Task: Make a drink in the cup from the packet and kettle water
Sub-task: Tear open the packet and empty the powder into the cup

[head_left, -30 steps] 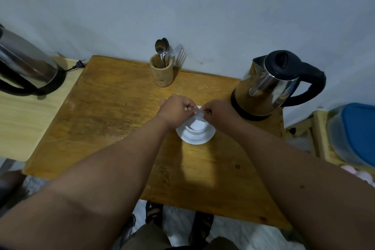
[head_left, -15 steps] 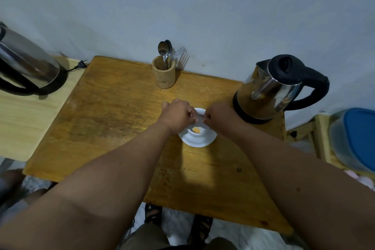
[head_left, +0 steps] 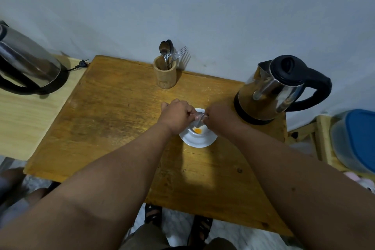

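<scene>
Over cup point(head_left: 199, 128) — both hands pinch packet point(head_left: 198, 116)

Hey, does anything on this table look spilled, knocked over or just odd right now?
Nothing stands out. The orange powder lies inside the white cup, none on the table. Both hands, left hand and right hand, hold the clear packet over it. The kettle and utensil holder stand upright.

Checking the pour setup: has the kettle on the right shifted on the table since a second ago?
No. The kettle sits at the same far right corner of the table, equally far from the cutlery holder; only the camera view shifted.
</scene>
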